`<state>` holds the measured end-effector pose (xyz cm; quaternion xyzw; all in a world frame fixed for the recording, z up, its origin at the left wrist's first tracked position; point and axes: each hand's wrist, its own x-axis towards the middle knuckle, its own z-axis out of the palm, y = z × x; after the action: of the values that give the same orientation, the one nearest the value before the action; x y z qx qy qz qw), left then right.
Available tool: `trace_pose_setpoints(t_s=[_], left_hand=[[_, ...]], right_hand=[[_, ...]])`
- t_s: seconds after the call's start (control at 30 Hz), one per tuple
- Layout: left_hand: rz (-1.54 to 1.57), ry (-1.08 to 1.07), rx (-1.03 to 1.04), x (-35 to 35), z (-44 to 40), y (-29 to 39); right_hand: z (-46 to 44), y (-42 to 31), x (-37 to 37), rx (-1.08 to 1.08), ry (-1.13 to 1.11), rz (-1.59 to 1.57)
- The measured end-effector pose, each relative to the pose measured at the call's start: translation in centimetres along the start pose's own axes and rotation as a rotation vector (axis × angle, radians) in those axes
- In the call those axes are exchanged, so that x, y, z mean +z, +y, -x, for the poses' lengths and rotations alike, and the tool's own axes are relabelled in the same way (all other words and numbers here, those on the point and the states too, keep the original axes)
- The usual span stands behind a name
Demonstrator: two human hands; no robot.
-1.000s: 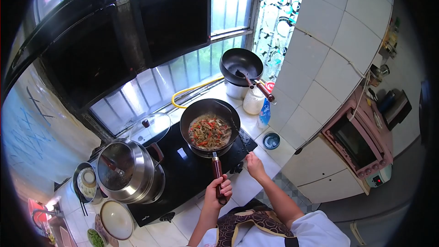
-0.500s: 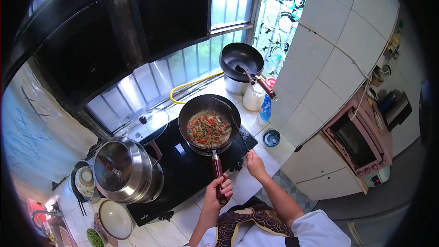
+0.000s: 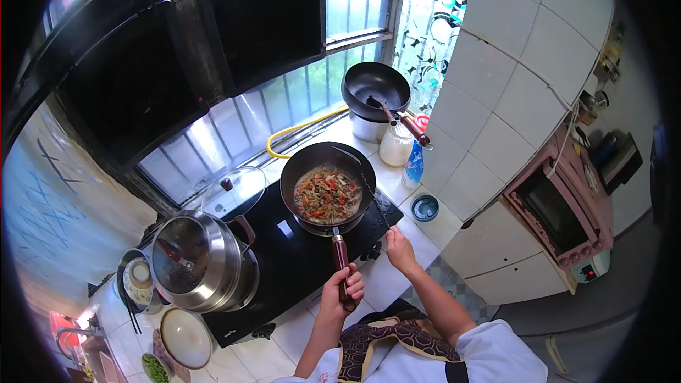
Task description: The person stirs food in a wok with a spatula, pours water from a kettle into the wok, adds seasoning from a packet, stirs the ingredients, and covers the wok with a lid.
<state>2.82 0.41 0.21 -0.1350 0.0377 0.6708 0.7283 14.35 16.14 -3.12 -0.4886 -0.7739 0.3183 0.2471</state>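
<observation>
My left hand (image 3: 342, 293) is closed around the brown handle of a dark wok (image 3: 289, 188), which sits over the right burner of the black gas stove (image 3: 266, 269). Inside lies a cooked mix (image 3: 328, 196) of brownish strips and red pepper pieces in some liquid. A long, thin, dark spatula (image 3: 377, 200) leans across the wok's right rim, its far end against the inner wall. My right hand (image 3: 401, 250) grips its near end, to the right of the stove.
A lidded steel steamer pot (image 3: 234, 269) occupies the left burner, with a glass lid (image 3: 245, 186) behind. A plate (image 3: 186, 339) and bowl of chopped greens (image 3: 154, 369) stand front left. At the back right are another wok (image 3: 376, 81), a white jar (image 3: 396, 147) and blue bag (image 3: 413, 167).
The view has shifted slightly. Both hands keep their grips, and the wok, its contents and the spatula stay in nearly the same arrangement.
</observation>
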Motion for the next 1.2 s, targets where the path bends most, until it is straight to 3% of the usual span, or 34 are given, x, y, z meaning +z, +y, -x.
trace_pose_setpoints(t_s=[1.2], left_hand=[[0.05,-0.067,0.003,-0.9,0.0,0.3]], right_hand=[[0.0,0.0,0.1,0.03,-0.026,0.019]])
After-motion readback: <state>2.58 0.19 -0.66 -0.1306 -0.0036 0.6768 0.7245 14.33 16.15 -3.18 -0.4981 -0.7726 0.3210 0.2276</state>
